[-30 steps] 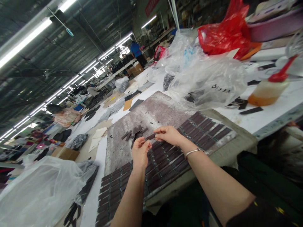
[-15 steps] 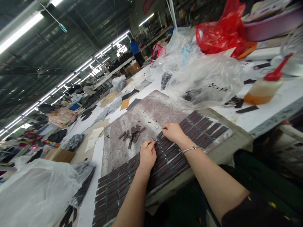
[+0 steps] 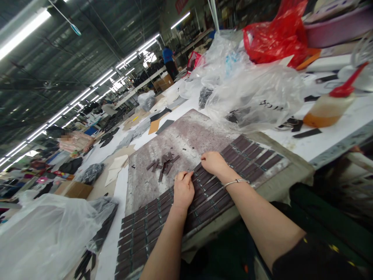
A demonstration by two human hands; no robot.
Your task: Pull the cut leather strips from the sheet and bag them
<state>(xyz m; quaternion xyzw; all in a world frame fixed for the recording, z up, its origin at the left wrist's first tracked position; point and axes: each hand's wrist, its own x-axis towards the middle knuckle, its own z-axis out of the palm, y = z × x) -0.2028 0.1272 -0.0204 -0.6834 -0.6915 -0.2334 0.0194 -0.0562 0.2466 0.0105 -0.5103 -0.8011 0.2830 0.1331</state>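
My left hand (image 3: 184,189) rests at the upper edge of the rows of dark brown strips (image 3: 204,190), its thumb and fingertips pinched by the end of one strip. Just right of it, my right hand (image 3: 215,162) is closed with the fingers curled in; what its fingertips hold, if anything, is hidden. The strips lie side by side in several overlapping rows across the near part of a worn, whitish-stained board (image 3: 145,186). Beyond my left hand is a loose pile of short brown pieces (image 3: 164,163).
A glue-like squeeze bottle with a red nozzle (image 3: 329,109) stands at right. Clear plastic bags (image 3: 259,97) and a red bag (image 3: 276,39) lie behind the board; another clear bag (image 3: 52,233) is at left. A person in pink (image 3: 75,140) sits farther left.
My left hand has shifted slightly up and right, its fingers straightening a little. The right hand stays nearly in place. The camera view has moved slightly.
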